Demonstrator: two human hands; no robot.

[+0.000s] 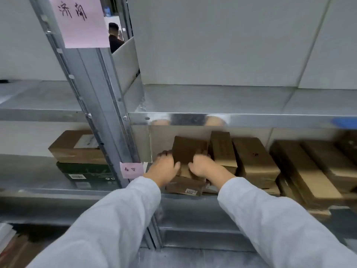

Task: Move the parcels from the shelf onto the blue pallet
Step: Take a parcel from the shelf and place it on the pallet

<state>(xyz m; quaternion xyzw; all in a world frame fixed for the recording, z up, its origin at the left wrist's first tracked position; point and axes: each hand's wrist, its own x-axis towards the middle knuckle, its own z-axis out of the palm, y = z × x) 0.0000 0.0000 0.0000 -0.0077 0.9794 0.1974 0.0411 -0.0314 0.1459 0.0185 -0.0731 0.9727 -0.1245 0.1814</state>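
Both hands reach into the metal shelf (pixel 193 118), just right of the upright post (pixel 108 105). The left hand (pixel 164 168) and right hand (pixel 202 165) clasp a small brown parcel (pixel 188 149) from either side, fingers (pixel 166 153) curled closed around its edges. It sits tilted atop a flat parcel (pixel 184 187), with more parcels (pixel 253 159) further right of the post.

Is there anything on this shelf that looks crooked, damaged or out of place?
No damage shows. The small brown parcel stands tilted, but only because the left hand and right hand grip it. The flat box beneath sits askew, its labelled end at the shelf edge.
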